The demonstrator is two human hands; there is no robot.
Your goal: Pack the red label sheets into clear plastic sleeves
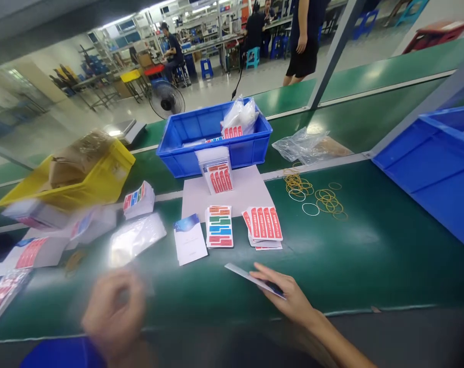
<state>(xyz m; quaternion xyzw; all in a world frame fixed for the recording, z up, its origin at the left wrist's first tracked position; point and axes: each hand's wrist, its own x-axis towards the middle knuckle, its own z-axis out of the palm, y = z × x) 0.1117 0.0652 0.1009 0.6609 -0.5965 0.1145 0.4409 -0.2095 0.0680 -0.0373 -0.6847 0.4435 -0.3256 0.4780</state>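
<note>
My right hand grips a thin stack of white cards or a booklet, seen nearly edge-on above the green tabletop. My left hand, smeared by motion, is curled near the clear plastic bags; whether it holds anything cannot be made out. Ahead of the hands lie a white booklet with a blue top, a pile of multicoloured sticker cards and a pile of red-striped sticker cards. Behind them, a filled clear pouch stands on a pale sheet.
A blue bin holds bags and cards. Rubber bands and crumpled plastic lie at right, before another blue bin. At left are a yellow bin, card stacks and packs. A fan and people are beyond.
</note>
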